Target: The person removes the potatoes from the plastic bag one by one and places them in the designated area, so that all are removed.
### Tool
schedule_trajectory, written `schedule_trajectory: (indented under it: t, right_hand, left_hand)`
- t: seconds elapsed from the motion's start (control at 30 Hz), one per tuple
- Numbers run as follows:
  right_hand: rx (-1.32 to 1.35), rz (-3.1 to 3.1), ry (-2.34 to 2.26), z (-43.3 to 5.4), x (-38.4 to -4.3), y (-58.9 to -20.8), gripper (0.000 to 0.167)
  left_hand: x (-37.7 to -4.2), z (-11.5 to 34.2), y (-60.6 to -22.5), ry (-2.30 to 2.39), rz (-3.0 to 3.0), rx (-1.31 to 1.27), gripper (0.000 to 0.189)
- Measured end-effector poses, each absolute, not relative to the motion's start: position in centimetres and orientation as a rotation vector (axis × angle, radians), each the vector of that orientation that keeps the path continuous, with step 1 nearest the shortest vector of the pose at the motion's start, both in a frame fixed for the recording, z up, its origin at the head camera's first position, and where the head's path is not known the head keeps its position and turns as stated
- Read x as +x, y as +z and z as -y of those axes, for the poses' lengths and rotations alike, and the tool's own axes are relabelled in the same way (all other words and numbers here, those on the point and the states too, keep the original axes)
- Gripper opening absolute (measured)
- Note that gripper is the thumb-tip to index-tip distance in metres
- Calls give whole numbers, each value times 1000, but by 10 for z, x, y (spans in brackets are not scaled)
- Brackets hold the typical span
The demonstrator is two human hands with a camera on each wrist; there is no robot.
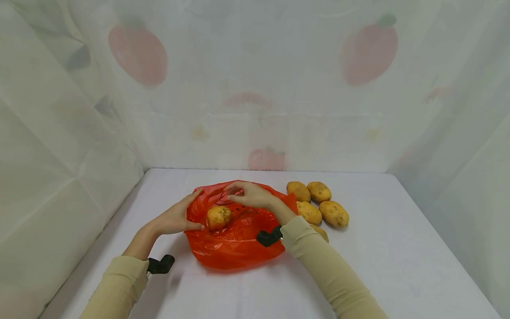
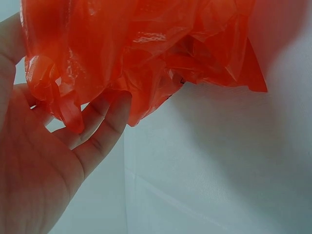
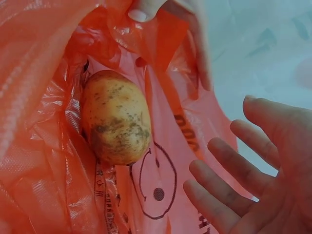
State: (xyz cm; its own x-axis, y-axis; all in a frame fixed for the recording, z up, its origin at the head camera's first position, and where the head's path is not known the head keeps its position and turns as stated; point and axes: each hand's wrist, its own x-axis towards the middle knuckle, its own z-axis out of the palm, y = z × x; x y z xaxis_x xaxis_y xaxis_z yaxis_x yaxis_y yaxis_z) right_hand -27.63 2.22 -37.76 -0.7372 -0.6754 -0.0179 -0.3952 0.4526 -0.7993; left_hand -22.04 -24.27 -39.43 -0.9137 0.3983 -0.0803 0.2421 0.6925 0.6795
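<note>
A thin red plastic bag (image 1: 235, 252) lies with its mouth spread on the white table. One potato (image 1: 219, 217), yellow-brown with dark specks, sits inside it; the right wrist view shows this potato (image 3: 117, 119) against the bag's printed smiley face. At the bag's left edge my left hand (image 1: 175, 218) grips the plastic, thumb on the inner side and fingers on the outer. My right hand (image 1: 255, 195) hovers over the bag's far part, fingers apart and relaxed, holding nothing.
Several more potatoes (image 1: 334, 214) lie in a group on the table (image 1: 398, 248), right of the bag and partly behind my right forearm. White curtains with faded fruit prints (image 1: 255, 133) enclose the table at the back and both sides.
</note>
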Motion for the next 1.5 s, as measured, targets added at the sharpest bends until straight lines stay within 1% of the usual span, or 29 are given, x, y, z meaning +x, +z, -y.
schedule_trajectory:
  t: [0.27, 0.63, 1.07, 1.27, 1.5]
  right_hand:
    - [-920, -2357, -1112, -14, -282, -387, 36]
    - [-950, -2378, -1059, 0, -287, -412, 43]
    - [-802, -2382, -1038, 12, -278, -428, 59]
    - [-795, -2387, -1029, 13, -276, -433, 61]
    - [-863, -2436, -929, 16, -274, -440, 63]
  left_hand:
    - [-221, 242, -395, 1039, -2673, 494, 105]
    - [-221, 242, -396, 1033, -2662, 493, 105]
    - [-221, 241, -397, 1015, -2683, 499, 105]
    - [-221, 240, -397, 1026, -2676, 506, 105]
    - [-221, 240, -397, 1014, -2689, 517, 104]
